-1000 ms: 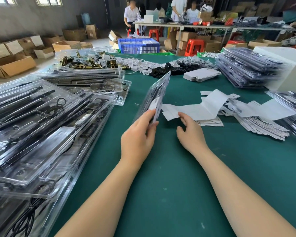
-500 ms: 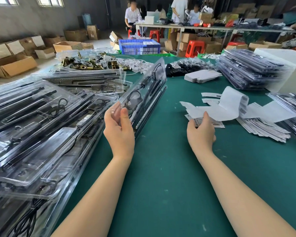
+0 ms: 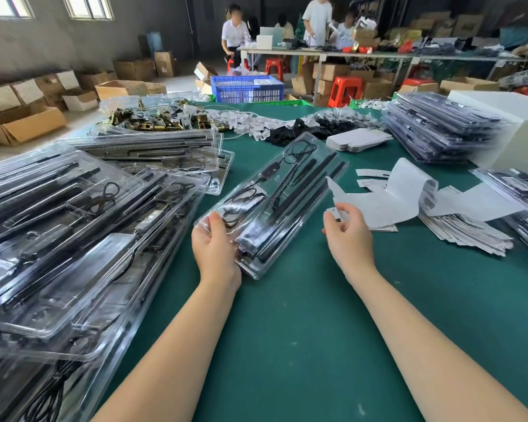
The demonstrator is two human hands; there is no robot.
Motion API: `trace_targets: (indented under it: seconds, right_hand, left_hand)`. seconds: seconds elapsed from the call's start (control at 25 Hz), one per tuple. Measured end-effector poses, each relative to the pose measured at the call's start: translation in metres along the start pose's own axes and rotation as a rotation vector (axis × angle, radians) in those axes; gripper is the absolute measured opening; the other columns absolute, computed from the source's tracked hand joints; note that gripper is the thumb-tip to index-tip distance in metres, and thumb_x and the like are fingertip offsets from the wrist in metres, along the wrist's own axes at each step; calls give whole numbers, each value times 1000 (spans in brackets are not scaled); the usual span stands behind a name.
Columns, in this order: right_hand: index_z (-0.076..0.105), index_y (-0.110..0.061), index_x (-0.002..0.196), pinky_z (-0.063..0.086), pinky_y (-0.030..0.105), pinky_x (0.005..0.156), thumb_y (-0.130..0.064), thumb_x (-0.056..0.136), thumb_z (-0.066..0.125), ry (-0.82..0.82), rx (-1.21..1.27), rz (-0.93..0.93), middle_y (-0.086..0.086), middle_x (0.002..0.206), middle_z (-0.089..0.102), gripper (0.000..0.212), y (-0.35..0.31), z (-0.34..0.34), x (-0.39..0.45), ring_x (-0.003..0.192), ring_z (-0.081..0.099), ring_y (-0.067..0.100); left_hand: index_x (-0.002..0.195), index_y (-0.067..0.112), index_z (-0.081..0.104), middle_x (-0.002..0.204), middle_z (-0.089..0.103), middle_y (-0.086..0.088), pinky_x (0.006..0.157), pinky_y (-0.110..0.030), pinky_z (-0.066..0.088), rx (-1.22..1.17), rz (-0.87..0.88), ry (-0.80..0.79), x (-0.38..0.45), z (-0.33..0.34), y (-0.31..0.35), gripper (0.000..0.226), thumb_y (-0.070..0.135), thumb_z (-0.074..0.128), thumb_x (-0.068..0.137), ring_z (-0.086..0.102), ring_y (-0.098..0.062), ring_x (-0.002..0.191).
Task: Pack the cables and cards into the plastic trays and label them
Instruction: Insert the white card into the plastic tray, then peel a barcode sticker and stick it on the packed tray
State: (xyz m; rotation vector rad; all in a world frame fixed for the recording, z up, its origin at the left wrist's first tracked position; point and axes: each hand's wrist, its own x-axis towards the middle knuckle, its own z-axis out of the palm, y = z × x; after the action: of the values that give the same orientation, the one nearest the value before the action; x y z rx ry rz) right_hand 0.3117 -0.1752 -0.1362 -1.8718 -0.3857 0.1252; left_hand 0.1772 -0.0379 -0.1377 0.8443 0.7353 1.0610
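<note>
A clear plastic tray [image 3: 275, 205] packed with black cables and rods lies slanted across the green table [image 3: 302, 330], its far end pointing up and right. My left hand [image 3: 215, 248] grips its near left corner, thumb on top. Just right of the tray, my right hand [image 3: 349, 239] is raised and pinches a small white label [image 3: 336, 213] between thumb and fingertips. Behind that hand a curled white label backing strip [image 3: 387, 202] lies on a fanned pile of printed cards [image 3: 464, 229].
Filled trays are heaped at the left [image 3: 73, 239], with more stacked at the back right [image 3: 439, 132] and at the right edge [image 3: 518, 190]. A white box [image 3: 515, 126], flat white cards [image 3: 357, 140], black cables [image 3: 326, 123] and brass hardware [image 3: 153, 120] sit farther back.
The tray went from standing on edge to lying face up, lower and nearer to me. My right hand left the label sheets and rose with a small label in its fingers.
</note>
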Motion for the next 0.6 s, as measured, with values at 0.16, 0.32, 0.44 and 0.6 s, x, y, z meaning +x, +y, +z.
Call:
trace_targets:
  seconds: [0.16, 0.32, 0.44, 0.6]
  right_hand:
    - [50, -20, 117, 52, 29, 69, -47, 91, 59, -323, 297, 261, -4, 100, 70, 38, -29, 11, 0, 74, 69, 13]
    - [57, -16, 103, 59, 37, 62, -24, 93, 63, -293, 737, 451, 6, 85, 67, 14, -68, 27, 17, 60, 67, 17]
    - [56, -13, 97, 58, 39, 62, -18, 98, 54, -281, 616, 411, 6, 75, 60, 6, -86, 15, 40, 57, 61, 20]
    - [67, -20, 98, 53, 28, 57, -15, 97, 52, -558, 240, 207, 5, 82, 66, 15, -82, -46, 60, 63, 63, 16]
  left_hand:
    - [121, 7, 54, 111, 69, -13, 76, -46, 59, -381, -310, -265, 8, -3, 9, 29, 25, 39, 104, 67, -27, 100]
    - [129, 8, 51, 122, 64, -14, 81, -41, 58, -414, -406, -521, 6, -8, 15, 40, 28, 50, 95, 69, -22, 100]
    - [136, 14, 49, 134, 58, -13, 88, -41, 56, -330, -427, -671, 3, -13, 19, 75, 59, 55, 78, 64, -26, 112]
    - [131, 15, 52, 126, 64, -10, 90, -44, 53, -434, -504, -475, 11, -11, 19, 82, 76, 45, 77, 64, -29, 112]
